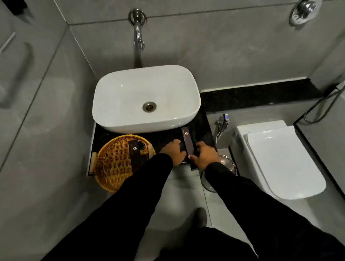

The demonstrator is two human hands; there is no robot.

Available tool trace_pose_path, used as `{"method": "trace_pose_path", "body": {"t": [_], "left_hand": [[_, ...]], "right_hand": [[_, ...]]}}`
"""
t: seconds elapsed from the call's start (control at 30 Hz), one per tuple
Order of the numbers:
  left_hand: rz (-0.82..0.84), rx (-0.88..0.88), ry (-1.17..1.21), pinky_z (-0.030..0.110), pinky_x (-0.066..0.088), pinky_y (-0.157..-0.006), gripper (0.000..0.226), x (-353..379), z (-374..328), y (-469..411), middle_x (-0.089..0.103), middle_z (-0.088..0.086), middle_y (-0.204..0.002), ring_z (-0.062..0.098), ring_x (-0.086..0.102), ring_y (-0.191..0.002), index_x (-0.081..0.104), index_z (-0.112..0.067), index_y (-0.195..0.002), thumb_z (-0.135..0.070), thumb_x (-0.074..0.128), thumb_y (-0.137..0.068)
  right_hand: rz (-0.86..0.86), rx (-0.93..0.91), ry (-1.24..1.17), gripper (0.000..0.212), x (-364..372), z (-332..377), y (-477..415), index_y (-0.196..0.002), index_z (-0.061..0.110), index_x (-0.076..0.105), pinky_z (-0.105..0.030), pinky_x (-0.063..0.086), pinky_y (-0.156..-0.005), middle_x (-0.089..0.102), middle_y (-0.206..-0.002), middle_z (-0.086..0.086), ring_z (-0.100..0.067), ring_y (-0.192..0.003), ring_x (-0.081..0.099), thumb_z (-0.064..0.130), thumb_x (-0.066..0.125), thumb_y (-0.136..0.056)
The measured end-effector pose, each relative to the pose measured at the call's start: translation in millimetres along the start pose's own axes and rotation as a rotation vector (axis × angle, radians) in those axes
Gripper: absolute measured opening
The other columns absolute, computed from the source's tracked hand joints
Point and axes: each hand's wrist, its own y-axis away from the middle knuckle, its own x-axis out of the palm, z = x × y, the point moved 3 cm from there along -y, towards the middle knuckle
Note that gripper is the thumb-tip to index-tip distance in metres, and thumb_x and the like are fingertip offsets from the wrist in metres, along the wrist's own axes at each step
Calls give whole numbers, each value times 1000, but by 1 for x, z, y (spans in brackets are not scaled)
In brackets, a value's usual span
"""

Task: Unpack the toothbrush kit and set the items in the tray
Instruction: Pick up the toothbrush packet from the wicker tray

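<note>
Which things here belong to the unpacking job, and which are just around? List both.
In the job: dark kit box on the counter, held between left hand and right hand; wicker tray; second dark box lying in the tray.

Just around: white basin, wall tap, toilet, metal bin.

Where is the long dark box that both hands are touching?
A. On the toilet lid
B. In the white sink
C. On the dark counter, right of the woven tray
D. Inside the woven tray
C: the long dark box lies on the dark counter between the left hand and right hand, right of the woven tray and in front of the sink.
</note>
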Motion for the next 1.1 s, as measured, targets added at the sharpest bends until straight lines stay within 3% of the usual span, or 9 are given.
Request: {"method": "trace_pose_path", "body": {"t": [0.13,0.3,0.5,0.63,0.77,0.87,1.0,1.1], "left_hand": [[52,-117,161,38,40,-111,62,7,-3,-14,49,15,-148,32,49,-134,34,-9,-149,-30,56,-95],[101,-276,461,46,48,-105,63,28,8,-39,56,12,-139,34,59,-121,32,-11,-152,-31,55,-97],[81,-242,621,46,50,-101,53,42,8,-47,61,19,-128,35,63,-114,38,-7,-148,-16,54,-98],[57,-127,477,42,52,-97,54,20,10,-47,64,10,-129,31,65,-111,35,-15,-147,-17,54,-97],[6,109,143,38,41,-110,70,-13,6,-46,51,6,-148,27,53,-131,26,-27,-154,-14,57,-93],[35,272,-86,39,41,-110,68,-31,3,-42,47,-3,-150,22,51,-132,33,-37,-150,-13,56,-91],[141,400,-247,36,50,-100,44,-55,-2,-42,71,-11,-115,9,65,-104,61,-37,-128,-21,61,-87],[250,485,-250,17,49,-86,46,-69,-4,-31,72,-13,-110,-13,58,-76,64,-36,-128,-22,69,-85]], "right_hand": [[108,55,15,63,4,-2,-20,-127,11,51,-39,51,-92,64,-124,-15,-34,-113,62,42,77,-79],[103,78,79,67,14,-7,-39,-128,9,50,-45,50,-94,53,-131,-14,-38,-118,58,43,78,-78],[111,58,101,57,20,-10,-47,-128,10,51,-44,49,-92,53,-130,-13,-38,-118,58,37,74,-83],[64,31,105,52,10,-14,-36,-116,18,57,-40,53,-83,61,-117,-9,-35,-106,64,44,72,-73],[6,-63,122,45,1,-22,-8,-107,22,53,-33,47,-69,60,-108,-3,-30,-94,66,46,67,-72],[-26,-93,114,42,0,-30,18,-102,27,50,-33,49,-65,60,-102,3,-24,-84,65,47,64,-68],[-21,-76,148,45,3,-41,44,-104,29,48,-28,44,-61,56,-95,9,-18,-77,61,49,67,-68],[-29,-82,184,48,10,-45,59,-107,30,48,-30,46,-62,58,-102,7,-21,-80,64,52,67,-69]]}}
